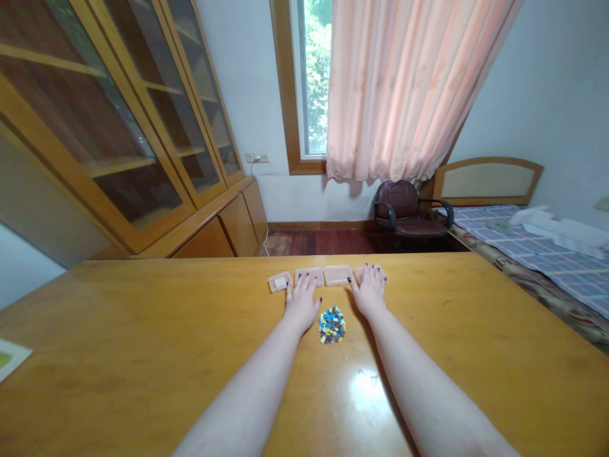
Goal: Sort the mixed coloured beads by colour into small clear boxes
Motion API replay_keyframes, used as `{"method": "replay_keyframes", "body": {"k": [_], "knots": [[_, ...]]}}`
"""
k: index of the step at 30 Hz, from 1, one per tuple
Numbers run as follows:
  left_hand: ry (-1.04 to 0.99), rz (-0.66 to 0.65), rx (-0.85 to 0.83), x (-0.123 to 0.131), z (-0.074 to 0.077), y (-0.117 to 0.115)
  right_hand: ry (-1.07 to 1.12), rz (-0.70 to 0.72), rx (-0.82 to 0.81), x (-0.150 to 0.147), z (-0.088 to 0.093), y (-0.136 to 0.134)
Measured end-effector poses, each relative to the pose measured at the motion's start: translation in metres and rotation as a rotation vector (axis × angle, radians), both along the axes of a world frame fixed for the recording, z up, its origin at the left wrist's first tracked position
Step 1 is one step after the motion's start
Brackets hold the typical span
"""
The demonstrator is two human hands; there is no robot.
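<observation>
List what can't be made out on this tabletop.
From the head view:
Second tray from the left: partly hidden by the left hand.
Rightmost tray: partly hidden by the right hand.
Colourful pile of pieces: too small and heaped to count.
White flat item: cut off by the picture's left edge.

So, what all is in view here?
table: one, yellowish, foreground
trays: four, pinkish, row on table
white contents: count unclear, white, leftmost tray
small pieces: many, multicoloured, piled before trays
sheet: one, white, left edge
cabinet: one, brown, left
socket: one, white, back wall
window: one, brown frame, back wall
curtain: one, pink, at window
chair: one, dark red, below curtain
bed: one, purplish checks, right
bundle: one, white, on bed
left fingers: five, dark nails, at second tray from left
right fingers: five, dark nails, at rightmost tray
</observation>
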State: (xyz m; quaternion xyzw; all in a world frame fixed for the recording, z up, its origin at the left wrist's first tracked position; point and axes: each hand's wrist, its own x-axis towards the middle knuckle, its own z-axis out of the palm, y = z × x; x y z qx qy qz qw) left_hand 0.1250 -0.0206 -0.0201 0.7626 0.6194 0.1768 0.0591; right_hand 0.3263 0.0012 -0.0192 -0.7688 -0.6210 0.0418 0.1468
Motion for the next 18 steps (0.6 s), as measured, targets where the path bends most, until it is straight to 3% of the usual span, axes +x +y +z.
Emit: {"method": "replay_keyframes", "body": {"k": [7, 13, 18], "knots": [[-0.034, 0.012, -0.003, 0.002, 0.005, 0.000, 0.017, -0.007, -0.056, 0.003, 0.002, 0.000], [-0.025, -0.245, 0.025, 0.019, 0.008, 0.000, 0.014, -0.059, 0.005, -0.001, 0.002, 0.001], [0.014, -0.239, -0.033, 0.025, 0.005, -0.002, -0.005, -0.015, -0.032, -0.001, 0.003, -0.003]]}}
